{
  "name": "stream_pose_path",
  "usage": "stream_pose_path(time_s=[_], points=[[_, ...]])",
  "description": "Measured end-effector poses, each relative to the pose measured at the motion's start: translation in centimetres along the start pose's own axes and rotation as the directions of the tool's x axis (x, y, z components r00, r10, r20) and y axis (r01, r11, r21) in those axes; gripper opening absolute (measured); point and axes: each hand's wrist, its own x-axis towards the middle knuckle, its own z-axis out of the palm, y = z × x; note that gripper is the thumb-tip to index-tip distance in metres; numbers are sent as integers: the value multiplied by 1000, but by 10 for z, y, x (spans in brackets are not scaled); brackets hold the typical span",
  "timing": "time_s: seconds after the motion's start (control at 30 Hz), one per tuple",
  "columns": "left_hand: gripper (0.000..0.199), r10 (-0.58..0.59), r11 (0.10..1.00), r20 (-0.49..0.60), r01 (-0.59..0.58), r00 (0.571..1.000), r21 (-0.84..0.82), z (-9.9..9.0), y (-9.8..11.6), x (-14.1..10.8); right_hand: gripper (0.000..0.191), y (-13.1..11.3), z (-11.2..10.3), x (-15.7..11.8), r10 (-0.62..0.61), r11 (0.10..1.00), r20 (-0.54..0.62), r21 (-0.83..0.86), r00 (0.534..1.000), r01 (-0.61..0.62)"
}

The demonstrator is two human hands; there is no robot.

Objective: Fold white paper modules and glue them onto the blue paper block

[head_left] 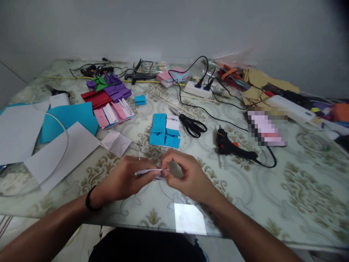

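Between my two hands is a small piece of white folded paper [148, 171], held above the near part of the table. My left hand [129, 176] pinches it between thumb and fingers. The fingertips of my right hand [185, 174] close on its right end. Just beyond the hands lie blue and white folded paper pieces [165, 130], set side by side. Black-handled scissors [192, 125] rest to their right. A creased white paper [116, 142] lies beyond my left hand. A black glue gun [234, 147] is on its side to the right.
White sheets [62, 156] and blue paper [71, 122] cover the left side. Red, purple and pink folded papers [113, 112] sit behind. A white power strip [198, 90] with black cables stands at the back. A pixelated object [267, 127] lies at right.
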Motion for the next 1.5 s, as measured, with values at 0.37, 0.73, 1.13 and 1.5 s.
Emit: stream_pose_path(time_s=[0.37,0.73,1.13,1.5], points=[[12,12,999,-81,-16,997,-49,2,2,-3,13,1,10,-3,-94,992,-39,-89,995,90],[10,-6,1000,-98,4,995,-15,-2,-4,0,18,3,1,2,-25,999,-35,-47,999,23],[15,-121,989,-104,112,987,-92,-2,-14,6,12,8,9,6,31,999,-55,24,998,-30],[17,-160,987,-56,159,986,-31,1,-4,0,6,16,22,9,100,993,-76,67,992,-95]])
